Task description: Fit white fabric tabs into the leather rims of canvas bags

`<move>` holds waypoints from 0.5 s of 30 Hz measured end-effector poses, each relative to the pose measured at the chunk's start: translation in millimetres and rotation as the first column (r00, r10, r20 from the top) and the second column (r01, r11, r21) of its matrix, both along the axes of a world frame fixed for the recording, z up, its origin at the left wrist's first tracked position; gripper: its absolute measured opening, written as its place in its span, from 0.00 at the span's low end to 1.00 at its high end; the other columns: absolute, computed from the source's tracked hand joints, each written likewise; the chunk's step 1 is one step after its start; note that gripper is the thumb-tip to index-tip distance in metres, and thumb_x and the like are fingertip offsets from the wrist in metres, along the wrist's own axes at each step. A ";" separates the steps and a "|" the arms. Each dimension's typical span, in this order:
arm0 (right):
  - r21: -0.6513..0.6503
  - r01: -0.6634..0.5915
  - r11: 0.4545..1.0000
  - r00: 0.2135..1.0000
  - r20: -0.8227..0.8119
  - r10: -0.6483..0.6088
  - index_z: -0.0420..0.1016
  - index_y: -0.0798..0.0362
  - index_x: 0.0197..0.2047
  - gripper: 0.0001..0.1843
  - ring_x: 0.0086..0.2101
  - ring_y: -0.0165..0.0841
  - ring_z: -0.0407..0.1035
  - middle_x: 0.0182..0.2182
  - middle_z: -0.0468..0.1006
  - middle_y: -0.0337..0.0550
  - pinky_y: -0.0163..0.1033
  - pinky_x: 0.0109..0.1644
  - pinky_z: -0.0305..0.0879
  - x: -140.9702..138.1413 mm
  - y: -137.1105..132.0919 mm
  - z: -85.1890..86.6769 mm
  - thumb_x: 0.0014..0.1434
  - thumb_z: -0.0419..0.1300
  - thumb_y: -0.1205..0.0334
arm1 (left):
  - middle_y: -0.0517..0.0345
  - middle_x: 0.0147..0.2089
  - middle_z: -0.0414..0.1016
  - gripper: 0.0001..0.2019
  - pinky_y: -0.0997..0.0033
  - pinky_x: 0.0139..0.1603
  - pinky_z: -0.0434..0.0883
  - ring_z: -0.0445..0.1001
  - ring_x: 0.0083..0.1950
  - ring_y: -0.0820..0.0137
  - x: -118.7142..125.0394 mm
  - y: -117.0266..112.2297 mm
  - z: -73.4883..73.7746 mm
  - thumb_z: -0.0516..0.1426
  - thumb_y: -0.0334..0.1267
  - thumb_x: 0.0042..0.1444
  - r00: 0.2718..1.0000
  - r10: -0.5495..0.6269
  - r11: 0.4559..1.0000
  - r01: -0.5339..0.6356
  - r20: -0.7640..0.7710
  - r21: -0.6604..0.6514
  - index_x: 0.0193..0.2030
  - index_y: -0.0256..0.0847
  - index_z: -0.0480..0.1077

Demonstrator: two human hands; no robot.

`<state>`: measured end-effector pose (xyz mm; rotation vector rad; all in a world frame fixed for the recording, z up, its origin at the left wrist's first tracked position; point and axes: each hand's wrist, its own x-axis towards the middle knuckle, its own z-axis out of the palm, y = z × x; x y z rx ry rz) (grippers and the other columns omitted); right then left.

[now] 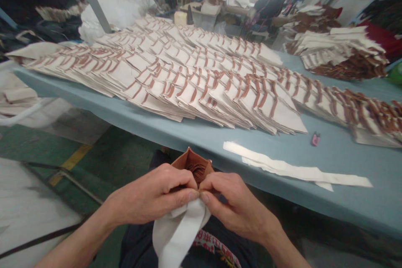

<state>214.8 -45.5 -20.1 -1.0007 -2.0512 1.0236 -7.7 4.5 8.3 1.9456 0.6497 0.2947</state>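
Observation:
Close to my body, my left hand (152, 192) and my right hand (234, 201) meet at the rim of a cloth bag piece with a brown opening (182, 161). The thumbs and index fingers of both hands are closed on its edge, almost touching each other. Inside the opening, a coil of thin brown cord or strips is visible. Beneath my fingers hangs off-white cloth (182, 234), with a strip falling in front. The exact spot being pinched is hidden by my fingertips.
Rows of overlapping off-white pieces with brown edging (188, 83) cover much of the blue-grey table (109, 109). White fabric strips (282, 165) and a small pink tool (315, 138) lie near its front edge. A taller pile (342, 52) stands back right; a person (271, 6) is farther off.

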 end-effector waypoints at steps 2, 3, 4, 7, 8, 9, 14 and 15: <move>0.016 -0.011 1.000 1.000 0.015 0.011 0.69 0.51 0.35 0.10 0.29 0.30 0.65 0.28 0.74 0.38 0.36 0.35 0.58 0.0 0.3 1.1 0.70 0.54 0.65 | 0.67 0.25 0.63 0.12 0.78 0.28 0.56 0.60 0.26 0.77 2.8 0.4 -1.1 0.54 0.34 0.67 1.000 -0.001 1.000 0.001 0.005 -0.003 0.30 0.38 0.68; 0.028 -0.011 1.000 1.000 0.009 0.010 0.69 0.51 0.34 0.10 0.29 0.30 0.65 0.28 0.74 0.38 0.36 0.35 0.58 -0.5 0.2 1.5 0.69 0.54 0.65 | 0.68 0.24 0.61 0.11 0.78 0.26 0.54 0.58 0.25 0.77 4.7 -0.3 -2.1 0.54 0.32 0.64 1.000 0.011 1.000 -0.011 0.015 -0.004 0.29 0.38 0.67; 0.040 -0.005 0.999 1.000 -0.008 0.005 0.69 0.51 0.34 0.10 0.28 0.30 0.64 0.27 0.73 0.37 0.36 0.35 0.58 -1.3 -0.2 1.8 0.69 0.54 0.65 | 0.68 0.23 0.59 0.10 0.77 0.25 0.52 0.56 0.24 0.78 6.7 -1.5 -3.3 0.55 0.31 0.61 0.999 0.031 0.999 -0.030 0.034 -0.011 0.27 0.39 0.65; 0.046 0.031 0.998 0.993 -0.116 -0.026 0.66 0.50 0.30 0.11 0.26 0.29 0.62 0.24 0.70 0.35 0.36 0.33 0.57 -6.1 -2.8 2.4 0.67 0.55 0.65 | 0.69 0.21 0.52 0.11 0.77 0.23 0.49 0.51 0.23 0.78 13.0 -8.6 -7.5 0.54 0.30 0.54 0.983 0.122 0.990 -0.110 0.140 -0.088 0.23 0.40 0.59; 0.042 0.045 0.998 0.987 -0.158 -0.038 0.65 0.50 0.29 0.12 0.26 0.29 0.62 0.24 0.69 0.35 0.36 0.33 0.56 -8.5 -4.3 2.8 0.66 0.55 0.65 | 0.69 0.21 0.52 0.11 0.77 0.23 0.50 0.50 0.23 0.78 14.8 -11.8 -8.8 0.54 0.31 0.54 0.971 0.151 0.984 -0.130 0.183 -0.121 0.23 0.40 0.58; 0.038 0.062 0.997 0.979 -0.197 -0.053 0.64 0.50 0.28 0.12 0.25 0.29 0.61 0.23 0.68 0.34 0.36 0.32 0.56 -11.4 -6.0 3.2 0.65 0.56 0.65 | 0.69 0.22 0.51 0.11 0.77 0.23 0.50 0.50 0.23 0.78 16.3 -15.1 -10.2 0.54 0.32 0.54 0.960 0.176 0.978 -0.145 0.219 -0.148 0.23 0.40 0.58; 0.003 0.199 0.980 0.923 -0.335 -0.187 0.57 0.49 0.26 0.14 0.24 0.28 0.57 0.21 0.61 0.33 0.37 0.30 0.53 -27.9 -14.5 6.8 0.61 0.56 0.66 | 0.69 0.22 0.54 0.14 0.77 0.25 0.53 0.53 0.23 0.78 23.7 -26.8 -19.3 0.57 0.32 0.58 0.880 0.270 0.961 -0.222 0.391 -0.163 0.23 0.40 0.58; -0.032 0.236 0.971 0.910 -0.342 -0.233 0.56 0.49 0.25 0.14 0.23 0.28 0.57 0.21 0.61 0.33 0.36 0.29 0.53 -30.2 -15.1 7.5 0.61 0.55 0.66 | 0.69 0.22 0.54 0.15 0.77 0.25 0.53 0.53 0.23 0.78 25.5 -27.0 -21.5 0.57 0.32 0.59 0.851 0.295 0.955 -0.249 0.434 -0.161 0.23 0.40 0.57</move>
